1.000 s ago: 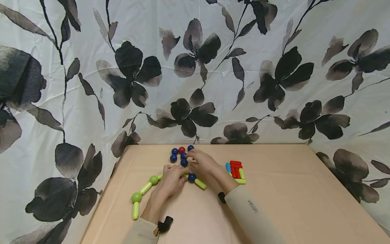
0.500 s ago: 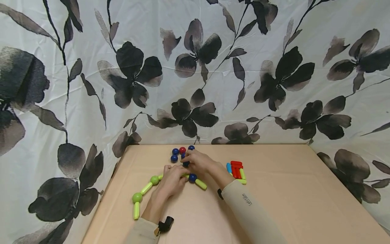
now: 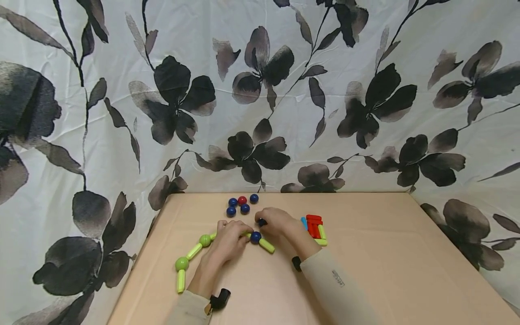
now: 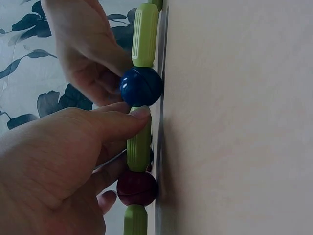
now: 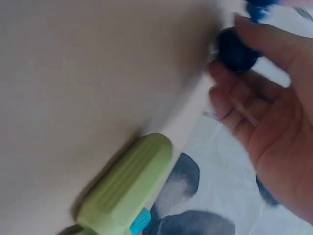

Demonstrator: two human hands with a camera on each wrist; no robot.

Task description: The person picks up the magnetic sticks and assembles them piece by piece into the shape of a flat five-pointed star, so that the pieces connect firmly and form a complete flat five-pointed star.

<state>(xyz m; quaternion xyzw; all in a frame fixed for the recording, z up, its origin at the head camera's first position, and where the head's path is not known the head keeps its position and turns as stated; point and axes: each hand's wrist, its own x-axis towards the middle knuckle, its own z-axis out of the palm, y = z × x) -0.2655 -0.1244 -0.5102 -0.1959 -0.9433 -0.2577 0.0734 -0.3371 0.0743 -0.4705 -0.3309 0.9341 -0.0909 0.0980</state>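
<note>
My left hand (image 3: 230,238) grips a chain of green rods and balls, thumb and fingers pinching a green rod (image 4: 139,147) between a blue ball (image 4: 142,86) and a dark red ball (image 4: 137,188). In the head view the hand covers the chain's middle; green balls (image 3: 182,263) show to its left. Another green rod (image 3: 266,245) extends right from the blue ball. Between the thumb and fingers of my right hand (image 3: 280,223) is a loose dark blue ball (image 5: 236,51), just beyond the chain's right part.
Behind the hands sit several blue balls (image 3: 245,209) and a red ball (image 3: 242,200) near the table's far edge. To the right lies a group of red rods (image 3: 314,225) with blue and green ones. A floral cloth (image 3: 308,108) hangs behind the table (image 3: 386,253).
My right hand has taken a blue ball from the front of the cluster and drawn it right and slightly nearer. The left hand stays in place on the chain.
</note>
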